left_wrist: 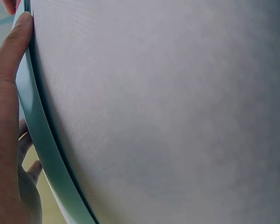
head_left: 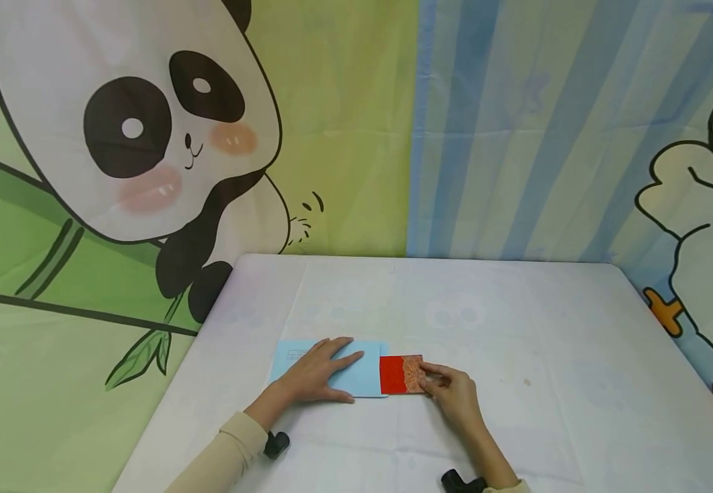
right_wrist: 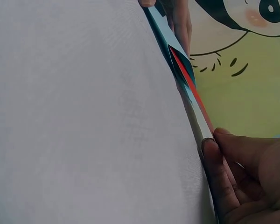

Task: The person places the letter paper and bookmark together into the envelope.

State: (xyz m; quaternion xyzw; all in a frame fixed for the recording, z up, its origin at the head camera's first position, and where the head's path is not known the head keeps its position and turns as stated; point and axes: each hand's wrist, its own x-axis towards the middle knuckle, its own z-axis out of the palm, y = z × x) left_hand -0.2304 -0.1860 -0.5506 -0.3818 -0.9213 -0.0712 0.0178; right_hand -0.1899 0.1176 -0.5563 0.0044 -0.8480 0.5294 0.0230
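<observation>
A light blue envelope (head_left: 365,380) with small printed text lies flat on the table. My left hand (head_left: 315,373) rests on it with fingers spread, and in the left wrist view the thumb (left_wrist: 13,49) lies along its near edge. Out of the envelope's right end sticks a red card (head_left: 391,375) with a gold-patterned outer strip. My right hand (head_left: 457,397) pinches the card's right edge between thumb and fingers. In the right wrist view the envelope's mouth (right_wrist: 189,70) gapes around the card, whose inner part is hidden inside.
The white-covered table (head_left: 516,329) extends around the envelope on all sides. Behind it hangs a printed curtain (head_left: 344,137) with a panda. A black wrist device (head_left: 276,445) is by the left wrist, another (head_left: 458,481) by the right.
</observation>
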